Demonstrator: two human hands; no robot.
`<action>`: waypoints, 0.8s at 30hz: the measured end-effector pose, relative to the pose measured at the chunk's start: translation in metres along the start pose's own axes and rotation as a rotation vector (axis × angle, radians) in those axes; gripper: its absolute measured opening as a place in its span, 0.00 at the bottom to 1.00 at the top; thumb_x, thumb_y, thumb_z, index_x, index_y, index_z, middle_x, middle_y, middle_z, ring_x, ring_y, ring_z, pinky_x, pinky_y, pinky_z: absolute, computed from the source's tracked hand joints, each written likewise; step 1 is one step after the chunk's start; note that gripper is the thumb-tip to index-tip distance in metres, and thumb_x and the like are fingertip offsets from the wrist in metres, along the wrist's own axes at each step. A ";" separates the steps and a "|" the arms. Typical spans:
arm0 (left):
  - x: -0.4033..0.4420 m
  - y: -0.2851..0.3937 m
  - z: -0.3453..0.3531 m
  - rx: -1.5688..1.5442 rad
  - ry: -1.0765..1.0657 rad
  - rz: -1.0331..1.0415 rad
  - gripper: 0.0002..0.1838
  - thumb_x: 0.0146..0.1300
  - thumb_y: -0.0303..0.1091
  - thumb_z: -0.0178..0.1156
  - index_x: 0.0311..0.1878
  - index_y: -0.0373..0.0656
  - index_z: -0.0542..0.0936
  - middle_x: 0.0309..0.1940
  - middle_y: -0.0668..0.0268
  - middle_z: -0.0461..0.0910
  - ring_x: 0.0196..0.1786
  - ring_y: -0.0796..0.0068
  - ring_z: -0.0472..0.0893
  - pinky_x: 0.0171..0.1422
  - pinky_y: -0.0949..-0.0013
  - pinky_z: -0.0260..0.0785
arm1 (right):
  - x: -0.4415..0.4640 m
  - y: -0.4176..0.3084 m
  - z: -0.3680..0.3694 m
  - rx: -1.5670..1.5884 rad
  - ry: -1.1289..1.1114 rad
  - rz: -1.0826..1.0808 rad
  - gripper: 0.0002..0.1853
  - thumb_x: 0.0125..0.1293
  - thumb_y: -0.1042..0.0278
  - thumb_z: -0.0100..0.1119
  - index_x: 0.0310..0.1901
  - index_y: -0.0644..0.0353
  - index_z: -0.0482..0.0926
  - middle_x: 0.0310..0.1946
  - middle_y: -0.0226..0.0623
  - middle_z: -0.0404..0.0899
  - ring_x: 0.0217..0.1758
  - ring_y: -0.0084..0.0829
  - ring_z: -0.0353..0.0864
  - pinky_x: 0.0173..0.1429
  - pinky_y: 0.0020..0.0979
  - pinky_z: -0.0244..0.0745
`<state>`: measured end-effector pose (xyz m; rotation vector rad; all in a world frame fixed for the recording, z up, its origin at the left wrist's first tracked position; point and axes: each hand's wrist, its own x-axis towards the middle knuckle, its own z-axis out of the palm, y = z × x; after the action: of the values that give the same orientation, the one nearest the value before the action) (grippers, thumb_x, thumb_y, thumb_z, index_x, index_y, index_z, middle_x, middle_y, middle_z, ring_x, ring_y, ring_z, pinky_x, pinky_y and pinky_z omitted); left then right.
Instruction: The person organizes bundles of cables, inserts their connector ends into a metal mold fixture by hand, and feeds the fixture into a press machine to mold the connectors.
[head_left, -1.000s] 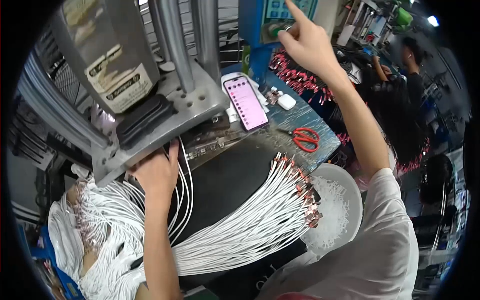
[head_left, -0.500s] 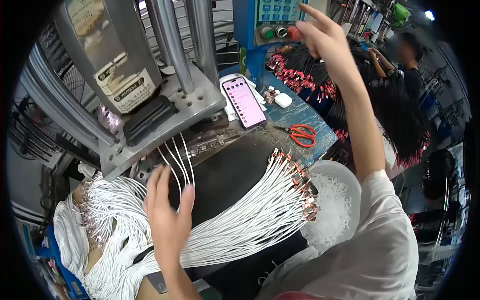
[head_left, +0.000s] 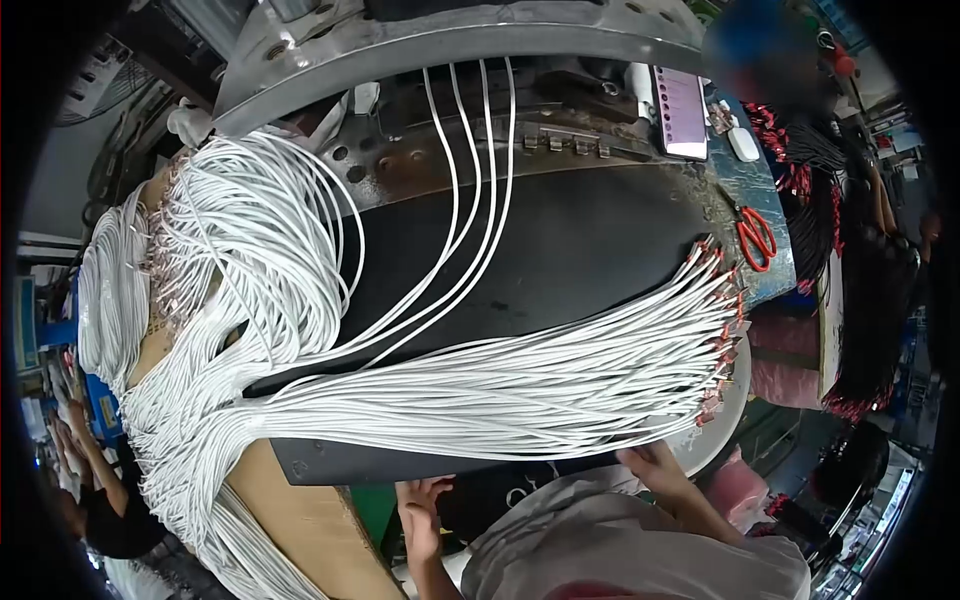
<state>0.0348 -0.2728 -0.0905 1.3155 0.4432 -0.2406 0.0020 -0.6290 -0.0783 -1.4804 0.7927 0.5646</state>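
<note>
My left hand (head_left: 420,515) is low in front of the black work surface (head_left: 590,225), below its front edge. Its fingers are loosely bent and apart, with nothing seen in them. My right hand (head_left: 655,472) is beside the front edge, just under the connector end of a fanned bundle of white cables (head_left: 480,400). Its fingers look apart, though their tips are partly hidden. Several white cables (head_left: 487,150) curve from the bundle up under the metal press plate (head_left: 460,45). Small copper-coloured terminals with orange-red parts (head_left: 722,340) tip the bundle on the right.
A coiled heap of white cables (head_left: 260,240) lies at left, by cardboard (head_left: 300,510). Red-handled pliers (head_left: 757,240), a phone (head_left: 680,115) and a white case (head_left: 743,143) lie at right. A round tub (head_left: 738,395) stands below. Another person (head_left: 110,510) is at far left.
My right hand has come down from the control panel's buttons to the front edge. My left hand has drawn back from the cables at the press. The view has tilted down and shifted.
</note>
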 end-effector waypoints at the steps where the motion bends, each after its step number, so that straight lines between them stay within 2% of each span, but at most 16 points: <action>1: 0.004 -0.004 -0.003 -0.002 0.012 0.038 0.52 0.69 0.77 0.48 0.73 0.33 0.62 0.65 0.53 0.73 0.58 0.61 0.80 0.61 0.57 0.73 | -0.007 -0.036 -0.014 -0.307 -0.387 -0.045 0.19 0.74 0.62 0.66 0.58 0.67 0.78 0.36 0.37 0.84 0.36 0.24 0.80 0.39 0.30 0.75; 2: 0.009 -0.014 -0.007 -0.008 0.022 0.077 0.51 0.69 0.77 0.47 0.73 0.35 0.62 0.66 0.53 0.72 0.58 0.59 0.79 0.60 0.56 0.74 | -0.015 -0.077 -0.032 -0.618 -0.770 -0.089 0.21 0.74 0.63 0.66 0.60 0.68 0.78 0.37 0.39 0.85 0.36 0.25 0.81 0.39 0.31 0.77; 4: 0.017 -0.041 -0.013 0.006 0.065 0.125 0.49 0.70 0.77 0.45 0.72 0.38 0.61 0.67 0.53 0.69 0.59 0.58 0.79 0.60 0.53 0.75 | -0.029 -0.157 -0.053 -0.732 -1.132 -0.488 0.27 0.73 0.59 0.68 0.67 0.66 0.76 0.38 0.41 0.86 0.37 0.27 0.84 0.42 0.33 0.79; 6: 0.026 -0.067 -0.026 0.059 0.092 0.086 0.48 0.72 0.75 0.45 0.74 0.38 0.60 0.68 0.52 0.68 0.59 0.56 0.79 0.60 0.52 0.75 | -0.051 -0.228 -0.075 -0.721 -0.572 -0.890 0.30 0.71 0.62 0.68 0.70 0.64 0.74 0.37 0.39 0.86 0.34 0.27 0.84 0.39 0.29 0.77; 7: 0.034 -0.076 -0.032 0.089 0.099 0.033 0.47 0.73 0.74 0.45 0.75 0.38 0.59 0.69 0.52 0.67 0.59 0.55 0.79 0.60 0.52 0.76 | -0.059 -0.260 -0.071 -0.618 -0.134 -0.950 0.33 0.69 0.67 0.68 0.74 0.62 0.71 0.32 0.33 0.83 0.30 0.21 0.79 0.36 0.24 0.72; 8: 0.047 -0.096 -0.047 0.028 0.114 -0.038 0.47 0.74 0.70 0.47 0.76 0.35 0.58 0.68 0.50 0.68 0.59 0.54 0.79 0.58 0.52 0.76 | -0.051 -0.292 -0.070 -0.666 0.337 -1.075 0.35 0.68 0.71 0.66 0.76 0.60 0.68 0.29 0.29 0.78 0.28 0.16 0.72 0.35 0.21 0.67; 9: 0.059 -0.115 -0.062 -0.034 0.134 -0.109 0.46 0.75 0.67 0.50 0.77 0.33 0.57 0.68 0.48 0.69 0.60 0.53 0.80 0.57 0.52 0.77 | -0.035 -0.328 -0.077 -0.590 0.564 -1.152 0.37 0.69 0.67 0.66 0.78 0.58 0.65 0.27 0.27 0.75 0.28 0.15 0.68 0.34 0.23 0.67; 10: 0.059 -0.115 -0.060 -0.015 0.055 -0.072 0.39 0.76 0.64 0.51 0.74 0.39 0.63 0.62 0.51 0.75 0.57 0.52 0.81 0.56 0.52 0.77 | -0.013 -0.364 -0.105 -0.629 0.629 -1.317 0.38 0.69 0.65 0.66 0.79 0.56 0.64 0.28 0.28 0.77 0.28 0.17 0.70 0.36 0.24 0.70; 11: 0.059 -0.113 -0.057 0.001 -0.024 -0.033 0.33 0.76 0.61 0.51 0.71 0.45 0.68 0.56 0.54 0.80 0.54 0.51 0.82 0.54 0.53 0.77 | -0.003 -0.399 -0.122 -0.785 0.808 -1.389 0.37 0.71 0.64 0.64 0.78 0.60 0.64 0.30 0.30 0.80 0.31 0.18 0.73 0.38 0.25 0.72; 12: 0.058 -0.112 -0.056 0.013 -0.101 0.007 0.27 0.77 0.58 0.52 0.68 0.52 0.74 0.51 0.57 0.85 0.51 0.50 0.83 0.53 0.54 0.77 | 0.017 -0.430 -0.138 -0.849 1.001 -1.506 0.38 0.72 0.67 0.63 0.81 0.52 0.61 0.28 0.27 0.75 0.29 0.17 0.69 0.35 0.23 0.69; 13: 0.057 -0.102 -0.049 0.045 -0.107 0.004 0.27 0.77 0.59 0.52 0.68 0.52 0.73 0.51 0.56 0.85 0.51 0.50 0.83 0.54 0.54 0.77 | -0.001 -0.453 -0.126 -0.782 1.015 -1.372 0.42 0.63 0.69 0.59 0.80 0.61 0.58 0.28 0.53 0.83 0.28 0.50 0.83 0.39 0.42 0.79; 16: 0.054 -0.081 -0.031 0.075 -0.079 -0.033 0.28 0.77 0.60 0.50 0.69 0.52 0.72 0.53 0.56 0.84 0.53 0.50 0.83 0.55 0.54 0.77 | 0.020 -0.492 -0.141 -0.975 1.210 -1.365 0.44 0.63 0.67 0.59 0.81 0.62 0.54 0.29 0.55 0.83 0.27 0.53 0.83 0.40 0.43 0.81; 19: 0.048 -0.065 -0.019 0.090 -0.027 -0.079 0.28 0.78 0.61 0.49 0.71 0.53 0.70 0.56 0.56 0.83 0.54 0.51 0.82 0.56 0.53 0.76 | 0.035 -0.507 -0.138 -1.173 1.349 -1.121 0.36 0.69 0.67 0.54 0.78 0.64 0.59 0.33 0.49 0.83 0.33 0.46 0.84 0.43 0.40 0.81; 22: 0.038 -0.055 -0.012 0.091 0.032 -0.131 0.29 0.78 0.62 0.47 0.72 0.54 0.69 0.58 0.56 0.83 0.56 0.51 0.82 0.58 0.53 0.76 | 0.039 -0.499 -0.141 -0.557 0.853 -1.265 0.36 0.72 0.66 0.61 0.80 0.53 0.62 0.26 0.28 0.76 0.25 0.17 0.68 0.29 0.24 0.67; 23: 0.034 -0.050 -0.010 0.086 0.055 -0.136 0.30 0.78 0.62 0.47 0.72 0.54 0.69 0.58 0.55 0.82 0.57 0.51 0.82 0.58 0.53 0.76 | 0.022 -0.487 -0.126 -0.424 0.792 -1.166 0.35 0.71 0.67 0.59 0.79 0.53 0.65 0.27 0.27 0.76 0.23 0.15 0.66 0.25 0.24 0.64; 24: 0.030 -0.050 -0.016 0.073 0.082 -0.140 0.30 0.78 0.62 0.47 0.72 0.54 0.68 0.59 0.55 0.82 0.57 0.51 0.81 0.59 0.53 0.76 | 0.004 -0.464 -0.111 -0.462 0.638 -1.151 0.32 0.72 0.64 0.59 0.77 0.59 0.67 0.30 0.30 0.80 0.28 0.17 0.72 0.31 0.25 0.69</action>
<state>0.0377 -0.2675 -0.1502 1.3710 0.6026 -0.3230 0.3441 -0.7581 0.2276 -2.2681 0.1434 -0.6709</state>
